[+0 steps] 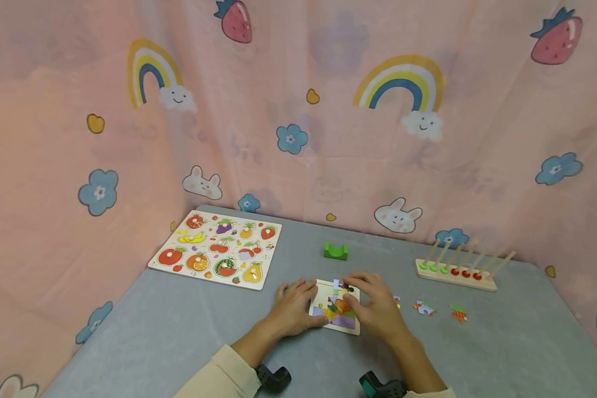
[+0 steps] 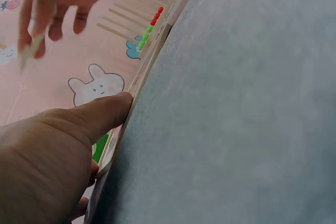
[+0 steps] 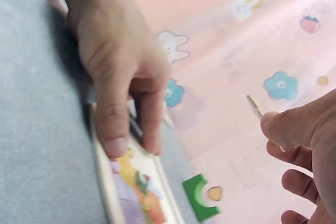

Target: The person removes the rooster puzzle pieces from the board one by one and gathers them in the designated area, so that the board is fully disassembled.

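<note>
My left hand (image 1: 292, 309) rests along the left side of a small wooden jigsaw tray (image 1: 323, 288), thumb on its front rim and fingers at the far left edge. Colourful fitted pieces (image 1: 340, 318) cover the tray's lower part; bare pale wood shows above. Over the tray's upper right, my right hand (image 1: 375, 304) pinches a thin jigsaw piece (image 3: 254, 107) between thumb and forefinger. In the right wrist view the piece stands edge-on, raised off the tray. The other right fingers are loosely bent. Three loose jigsaw pieces (image 1: 424, 308) lie right of the right hand.
A fruit knob puzzle board (image 1: 239, 251) lies at the back left. A green notched block (image 1: 335, 251) sits behind the tray. At the back right stands a wooden peg rack (image 1: 456, 275) with green and red beads. A pink patterned curtain (image 1: 258, 83) hangs behind the grey table.
</note>
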`<control>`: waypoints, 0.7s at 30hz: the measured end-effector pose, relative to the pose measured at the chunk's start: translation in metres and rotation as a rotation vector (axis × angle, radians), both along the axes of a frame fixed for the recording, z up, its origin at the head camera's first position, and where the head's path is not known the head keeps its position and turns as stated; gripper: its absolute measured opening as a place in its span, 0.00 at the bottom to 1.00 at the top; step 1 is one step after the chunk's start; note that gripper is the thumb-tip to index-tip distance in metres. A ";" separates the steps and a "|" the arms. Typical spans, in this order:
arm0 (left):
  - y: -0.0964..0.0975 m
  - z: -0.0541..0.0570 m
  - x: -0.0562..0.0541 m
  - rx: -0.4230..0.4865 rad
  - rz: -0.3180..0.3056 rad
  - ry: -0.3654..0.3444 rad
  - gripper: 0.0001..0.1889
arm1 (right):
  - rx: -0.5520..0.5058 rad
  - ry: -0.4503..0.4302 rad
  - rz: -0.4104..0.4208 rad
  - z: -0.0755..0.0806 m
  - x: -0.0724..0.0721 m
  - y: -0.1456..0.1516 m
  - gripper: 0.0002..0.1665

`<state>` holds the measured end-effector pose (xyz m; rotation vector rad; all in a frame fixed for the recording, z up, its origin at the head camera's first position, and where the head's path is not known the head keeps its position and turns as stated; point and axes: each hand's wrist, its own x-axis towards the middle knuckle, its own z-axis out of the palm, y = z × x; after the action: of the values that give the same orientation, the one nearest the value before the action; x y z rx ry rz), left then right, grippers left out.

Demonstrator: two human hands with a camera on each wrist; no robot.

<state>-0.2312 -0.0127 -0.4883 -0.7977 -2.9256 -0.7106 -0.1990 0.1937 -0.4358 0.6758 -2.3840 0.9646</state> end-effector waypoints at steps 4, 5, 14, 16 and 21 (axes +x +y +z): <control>0.000 0.000 0.000 0.002 0.001 -0.004 0.40 | -0.006 0.027 -0.002 0.009 0.007 0.006 0.21; 0.000 0.000 0.000 0.002 0.002 -0.003 0.40 | -0.012 0.034 -0.001 0.011 0.009 0.008 0.22; 0.001 0.000 0.000 0.008 0.001 -0.004 0.40 | -0.089 0.108 0.041 0.031 0.024 0.020 0.24; 0.000 0.000 0.000 0.007 0.000 -0.006 0.40 | -0.097 0.117 0.041 0.034 0.027 0.023 0.25; 0.000 -0.002 0.000 0.009 0.002 -0.015 0.40 | -0.100 0.122 0.008 0.038 0.036 0.029 0.25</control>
<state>-0.2308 -0.0130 -0.4901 -0.7923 -2.9339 -0.7321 -0.1629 0.2232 -0.3975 0.6872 -2.2131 1.0098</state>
